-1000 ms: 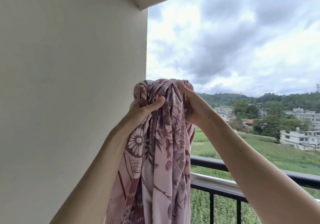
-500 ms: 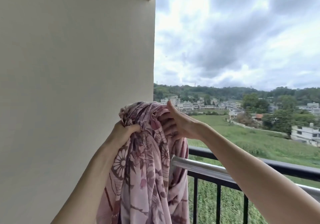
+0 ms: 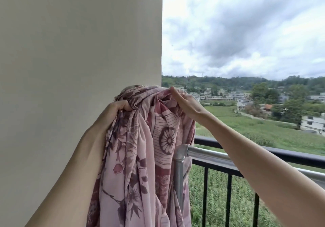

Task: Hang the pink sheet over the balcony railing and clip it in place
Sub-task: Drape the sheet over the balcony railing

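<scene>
I have both hands up at the bunched top of the pink sheet (image 3: 140,156); my left hand (image 3: 114,110) grips a gathered fistful of cloth, fingers curled tight round the folds, close beside the cream wall (image 3: 79,59) on its outer side; my right hand (image 3: 186,103) pinches the upper edge of the sheet just right of the left hand, fingertips (image 3: 173,90) pressed together on a fold, wrist angled down toward me. The sheet hangs from both hands in long pleats, its flower and wheel print facing me; it falls below my left hand and in front of the silver pipe rail (image 3: 207,152), whose elbow joint and upright post show beneath my right hand, partly wrapped by cloth; whether the sheet lies over the rail I cannot tell. The black balcony railing (image 3: 299,158) runs under my right forearm and beyond it, past the pipe; green fields (image 3: 255,130) and buildings (image 3: 312,123) lie far beyond.
</scene>
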A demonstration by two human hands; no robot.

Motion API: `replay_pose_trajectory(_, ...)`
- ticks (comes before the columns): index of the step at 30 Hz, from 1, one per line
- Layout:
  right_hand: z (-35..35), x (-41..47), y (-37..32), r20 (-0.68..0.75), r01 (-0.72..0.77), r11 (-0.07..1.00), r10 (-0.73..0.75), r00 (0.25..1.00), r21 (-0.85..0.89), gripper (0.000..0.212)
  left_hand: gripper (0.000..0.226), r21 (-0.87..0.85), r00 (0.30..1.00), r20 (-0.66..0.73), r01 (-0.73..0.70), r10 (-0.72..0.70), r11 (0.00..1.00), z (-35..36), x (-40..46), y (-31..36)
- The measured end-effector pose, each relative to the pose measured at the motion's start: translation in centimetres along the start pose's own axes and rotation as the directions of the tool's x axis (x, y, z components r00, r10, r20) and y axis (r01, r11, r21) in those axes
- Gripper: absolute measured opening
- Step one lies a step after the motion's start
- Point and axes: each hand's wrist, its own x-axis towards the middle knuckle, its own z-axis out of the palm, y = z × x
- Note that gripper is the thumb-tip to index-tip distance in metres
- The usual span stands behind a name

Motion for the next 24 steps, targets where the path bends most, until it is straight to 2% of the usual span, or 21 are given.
replay_pose_trajectory(5,-4.9,-1.9,-0.5,-0.223,0.041,0.999,-0.034,0.974,0.028,0.053,0.015,0.056,0.987,0.135,-0.096,0.088,0.994,4.5,-1.0,3.6)
replay_pose_trajectory(9,-9.7,-4.2,-0.5,-0.353,0.058,0.997,-0.073,0.933,-0.053,0.056,0.030,0.046,0.966,0.202,-0.175,0.162,0.984,9.2,-2.6,5.0)
replay_pose_trajectory(11,-11.6,-6.1,-0.1,-0.424,0.098,0.994,-0.110,0.899,-0.049,0.054,0.041,0.039,0.961,0.229,-0.170,0.157,0.985,12.0,-3.8,5.0)
replay_pose_trajectory(13,-12.9,-8.3,0.7,-0.472,0.077,0.997,-0.071,0.879,-0.007,0.054,0.053,0.084,0.958,0.241,-0.183,0.158,0.980,14.8,-5.3,3.9)
replay_pose_trajectory(14,-13.4,-9.6,1.2,-0.471,0.030,0.999,-0.014,0.882,0.026,0.052,0.053,0.113,0.957,0.239,-0.194,0.163,0.974,16.1,-6.2,3.0)
replay_pose_trajectory(16,-14.3,-12.5,2.0,-0.438,-0.104,0.990,0.135,0.889,0.095,0.045,0.037,0.121,0.951,0.267,-0.191,0.153,0.974,18.5,-8.2,0.9)
replay_pose_trajectory(18,-14.7,-15.6,2.4,-0.344,-0.265,0.947,0.314,0.885,0.182,0.043,0.025,0.128,0.934,0.338,-0.165,0.114,0.978,20.9,-10.3,-1.2)
replay_pose_trajectory(19,-14.6,-16.9,2.5,-0.267,-0.320,0.913,0.384,0.884,0.253,0.045,0.028,0.147,0.927,0.364,-0.149,0.087,0.978,21.9,-11.3,-2.1)
replay_pose_trajectory(21,-13.7,-19.4,3.1,-0.167,-0.378,0.858,0.454,0.875,0.349,0.044,0.039,0.171,0.915,0.398,-0.153,0.075,0.973,23.5,-13.1,-3.8)
replay_pose_trajectory(24,-11.7,-23.4,3.5,-0.161,-0.382,0.834,0.473,0.866,0.398,0.028,0.039,0.191,0.892,0.444,-0.188,0.086,0.963,24.7,-15.1,-5.7)
